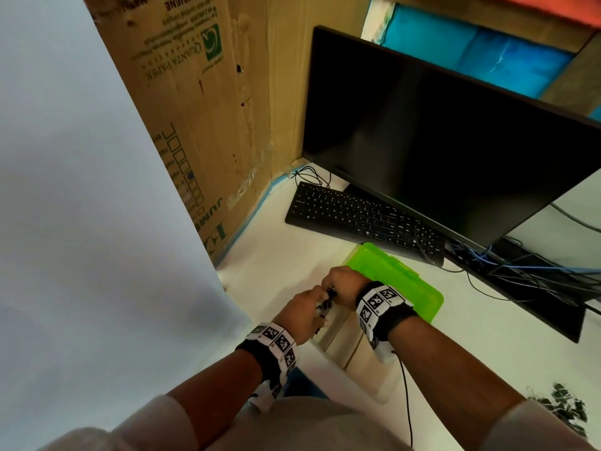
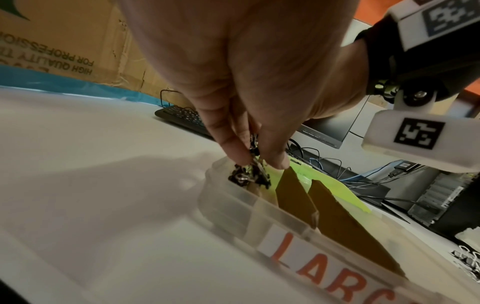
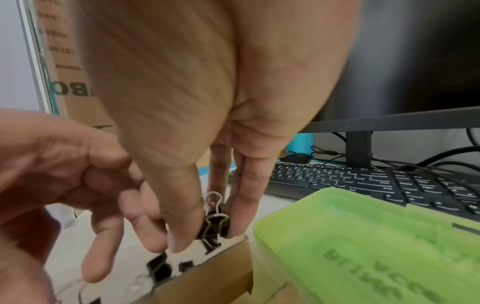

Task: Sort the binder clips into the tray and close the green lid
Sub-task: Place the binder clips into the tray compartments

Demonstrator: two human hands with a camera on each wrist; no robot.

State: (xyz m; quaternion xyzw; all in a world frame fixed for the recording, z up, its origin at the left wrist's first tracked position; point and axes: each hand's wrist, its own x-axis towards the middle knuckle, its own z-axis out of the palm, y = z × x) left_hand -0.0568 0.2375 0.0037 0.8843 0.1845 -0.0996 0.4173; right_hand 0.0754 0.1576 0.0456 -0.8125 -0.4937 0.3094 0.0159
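Note:
A clear tray (image 1: 367, 375) with brown cardboard dividers (image 2: 291, 193) sits on the white table, and its green lid (image 1: 400, 281) lies open behind it. My left hand (image 1: 317, 309) pinches small black binder clips (image 2: 253, 151) just above the tray's far end compartment, where several clips (image 2: 246, 176) lie. My right hand (image 3: 205, 236) pinches one black binder clip (image 3: 214, 224) between thumb and fingers, right beside the left hand (image 3: 116, 205). Both hands meet over that compartment. A label on the tray wall (image 2: 233, 207) reads "LARG".
A loose pile of black binder clips (image 1: 566, 408) lies on the table at the near right. Behind the lid are a black keyboard (image 1: 364, 219), a monitor (image 1: 439, 141) and tangled cables (image 1: 527, 275). A cardboard box (image 1: 208, 109) stands at the back left.

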